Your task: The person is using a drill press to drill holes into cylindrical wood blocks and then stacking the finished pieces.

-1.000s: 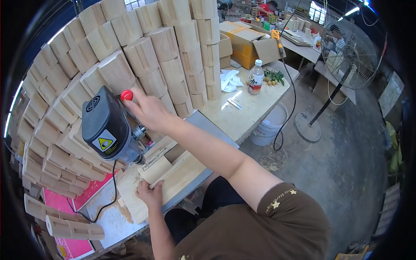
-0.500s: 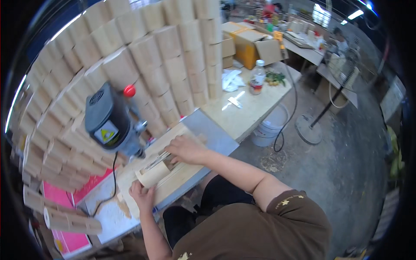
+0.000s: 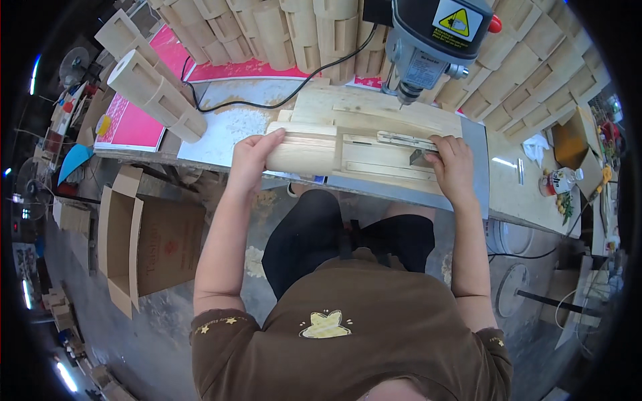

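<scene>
A pale, rounded wooden piece (image 3: 302, 151) with a lengthwise groove lies at the left end of a wooden jig (image 3: 388, 170). My left hand (image 3: 251, 160) grips its left end, thumb on top. My right hand (image 3: 455, 164) is closed round the jig's right end, fingers over the tip of a slim slotted strip (image 3: 405, 140). Beside those fingers is a dark metal block (image 3: 420, 158). What the right fingertips press on is partly hidden. Just behind the jig, the drill press (image 3: 428, 60) points its chuck and bit down at the board (image 3: 321, 107).
Stacked grooved wooden pieces (image 3: 267, 33) line the back. More (image 3: 157, 93) lean at the left, near a black cable (image 3: 267, 105). A bottle (image 3: 560, 181) stands on the right bench. Below left is an open cardboard box (image 3: 157, 240); a white bucket (image 3: 511, 237) sits below right.
The view has swung, putting the bench straight ahead. My left thumb now lies on top of the wooden piece. My right hand has moved away from it to the jig's far right end.
</scene>
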Tool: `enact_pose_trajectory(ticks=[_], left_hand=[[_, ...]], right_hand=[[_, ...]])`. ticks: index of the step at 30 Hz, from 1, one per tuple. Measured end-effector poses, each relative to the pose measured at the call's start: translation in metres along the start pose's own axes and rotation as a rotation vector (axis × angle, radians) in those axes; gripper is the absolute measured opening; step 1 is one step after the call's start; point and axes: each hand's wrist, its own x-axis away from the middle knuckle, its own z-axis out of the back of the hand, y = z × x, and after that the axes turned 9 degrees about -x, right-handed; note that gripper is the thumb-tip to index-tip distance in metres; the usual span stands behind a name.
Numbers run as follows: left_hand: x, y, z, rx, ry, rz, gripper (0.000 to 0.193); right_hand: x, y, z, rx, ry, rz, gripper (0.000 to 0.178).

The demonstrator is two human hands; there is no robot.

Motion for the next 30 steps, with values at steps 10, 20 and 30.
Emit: enact_pose_trajectory(ticks=[10,20,30], left_hand=[[0.009,-0.016,-0.053,-0.138,-0.13,0.055,0.035],[0.027,-0.031,-0.104,-0.078,-0.246,-0.162,0.034],[0.012,-0.055,-0.121,-0.7,0.019,-0.841,0.068]], right_hand=[[0.009,-0.02,0.0,-0.059,-0.002,0.077,0.035],[0.009,-0.02,-0.007,-0.055,0.036,0.029,0.037],[-0.007,-0.004,-0.012,-0.057,0.1,0.008,0.047]])
